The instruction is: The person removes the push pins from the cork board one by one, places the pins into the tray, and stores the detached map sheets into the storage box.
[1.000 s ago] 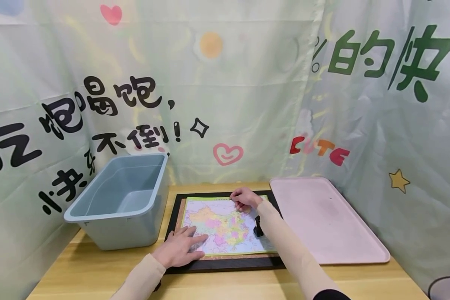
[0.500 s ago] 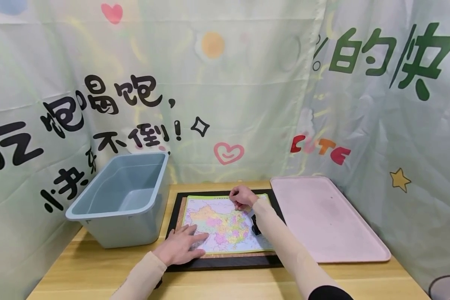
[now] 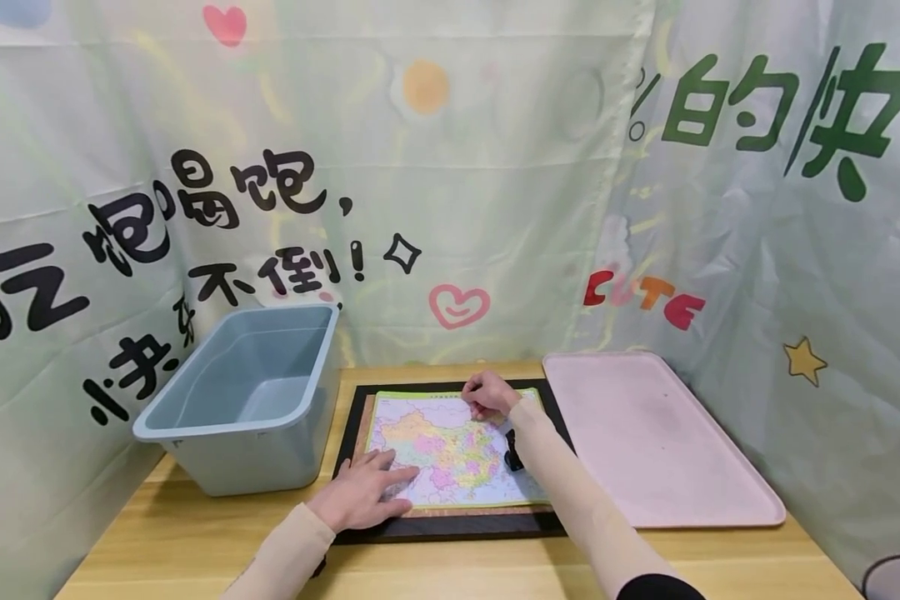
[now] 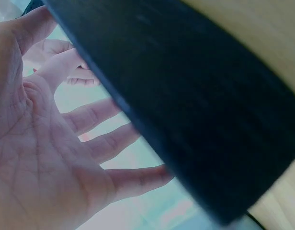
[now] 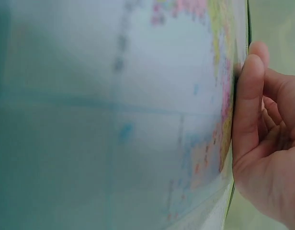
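A printed, colourful map with a green border lies on a brown sheet over a black board. My left hand rests with spread fingers on the map's lower left corner; its palm shows in the left wrist view, with the board's dark edge across the fingertips. Near the map's top edge is my right hand, its thumb and index finger pinched together. A small dark thing shows at these fingertips in the right wrist view, mostly hidden and too small to name.
Left of the board stands a deep blue-grey tub. A flat pink tray lies to the right, beside the board. All rest on a wooden table, with a printed curtain behind it.
My hands keep nearly the same places on the map. The right hand has shifted only slightly, and the head view has moved a little.
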Motion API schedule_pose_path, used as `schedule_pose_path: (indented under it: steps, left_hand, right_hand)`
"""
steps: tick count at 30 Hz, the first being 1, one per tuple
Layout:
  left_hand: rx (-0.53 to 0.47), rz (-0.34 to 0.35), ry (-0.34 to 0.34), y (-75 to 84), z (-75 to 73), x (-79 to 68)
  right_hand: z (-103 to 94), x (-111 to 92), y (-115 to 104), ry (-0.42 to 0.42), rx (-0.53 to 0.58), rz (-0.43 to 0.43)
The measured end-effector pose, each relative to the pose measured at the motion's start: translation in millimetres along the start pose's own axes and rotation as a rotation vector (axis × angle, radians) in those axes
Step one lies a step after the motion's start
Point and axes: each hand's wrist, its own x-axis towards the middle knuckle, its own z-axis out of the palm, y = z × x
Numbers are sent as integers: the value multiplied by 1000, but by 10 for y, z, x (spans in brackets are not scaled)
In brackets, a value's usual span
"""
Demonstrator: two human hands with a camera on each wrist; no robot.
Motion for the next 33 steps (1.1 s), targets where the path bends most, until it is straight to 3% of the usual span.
schedule_pose_path:
  steps: [6,21,33]
  left_hand:
    - [17,-2,-1,0,6,-4]
    - [0,0,-3,3,12,1]
    - [8,2,8,0,-8,9]
  right_hand:
    - [12,5,47,-20,29,-10]
    - [-8,22,95,-56,-22,-49]
    - [-10,16,66,-26,-7,-39]
